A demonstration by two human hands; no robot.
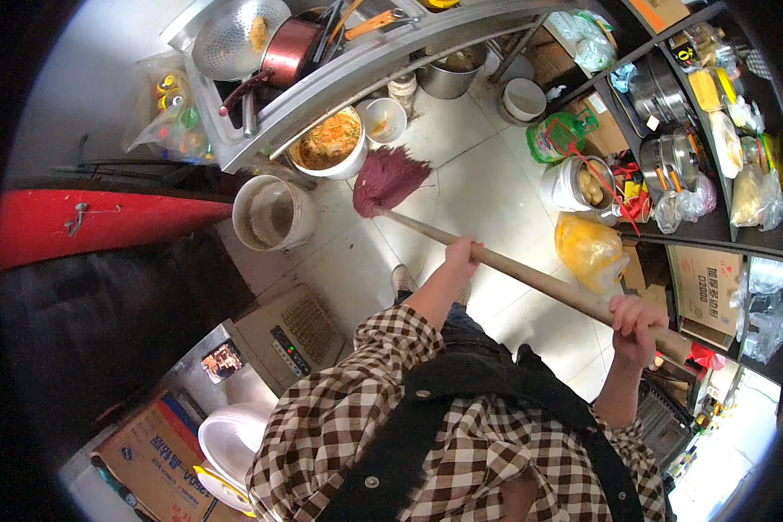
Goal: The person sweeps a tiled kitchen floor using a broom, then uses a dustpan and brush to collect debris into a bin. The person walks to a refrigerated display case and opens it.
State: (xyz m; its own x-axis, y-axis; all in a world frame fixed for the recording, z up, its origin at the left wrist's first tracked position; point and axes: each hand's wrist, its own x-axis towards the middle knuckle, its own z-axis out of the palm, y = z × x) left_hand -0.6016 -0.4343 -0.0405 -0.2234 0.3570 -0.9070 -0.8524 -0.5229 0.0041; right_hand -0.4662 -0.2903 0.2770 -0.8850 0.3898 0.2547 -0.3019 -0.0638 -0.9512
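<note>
A mop with a long wooden handle (541, 279) slants across the view, its dark red mop head (391, 179) on the pale tiled floor (473, 176). My left hand (463, 256) grips the middle of the handle. Around the upper part of the handle, near its end, my right hand (638, 326) is closed. The mop head lies right beside a white bucket of food scraps (329, 147), close to a small white bucket (386, 121). An open, dirty white bucket (273, 212) stands to the left of the mop head.
A metal counter (339, 81) with pots and a perforated strainer (241, 39) edges the top. Shelves with pans line the right; a bucket of potatoes (579, 184), a green container (561, 136) and a yellow bag (590, 251) stand before them. A grey appliance (290, 333) is at lower left.
</note>
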